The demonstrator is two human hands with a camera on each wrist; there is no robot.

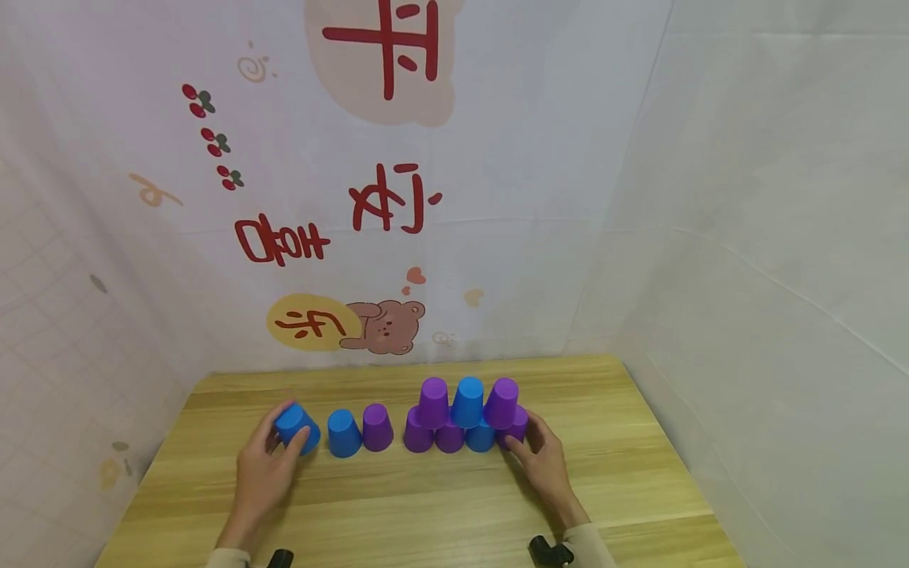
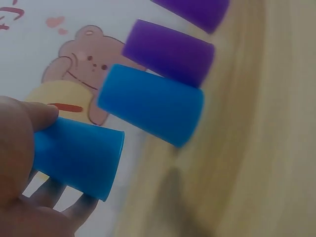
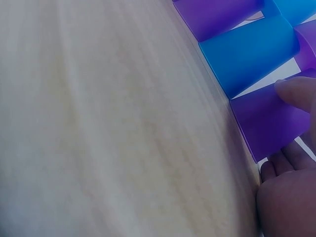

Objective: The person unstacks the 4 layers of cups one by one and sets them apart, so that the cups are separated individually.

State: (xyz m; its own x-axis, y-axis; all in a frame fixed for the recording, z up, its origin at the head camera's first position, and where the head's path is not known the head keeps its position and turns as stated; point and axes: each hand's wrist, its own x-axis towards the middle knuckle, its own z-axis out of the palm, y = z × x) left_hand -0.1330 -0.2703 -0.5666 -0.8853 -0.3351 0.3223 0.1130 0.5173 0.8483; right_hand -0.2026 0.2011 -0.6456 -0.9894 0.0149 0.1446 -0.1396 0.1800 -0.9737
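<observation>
Blue tapered plastic-looking cup (image 1: 291, 422), mouth downward, long axis tilted with its base leaning left: gripped between thumb and fingers of the left hand (image 1: 264, 471), the nearer hand, and apparently raised off the wood-grain tabletop (image 1: 398, 505). Right hand (image 1: 547, 465): thumb and fingers around a purple tapered cup (image 3: 269, 118), right end of the lower row. Between the hands, rightward from the tilted cup: inverted blue cup (image 1: 344, 434); inverted purple cup (image 1: 378, 428); two-tier cup stack (image 1: 468, 404), three over four. Behind: white printed cloth (image 1: 525, 197).
</observation>
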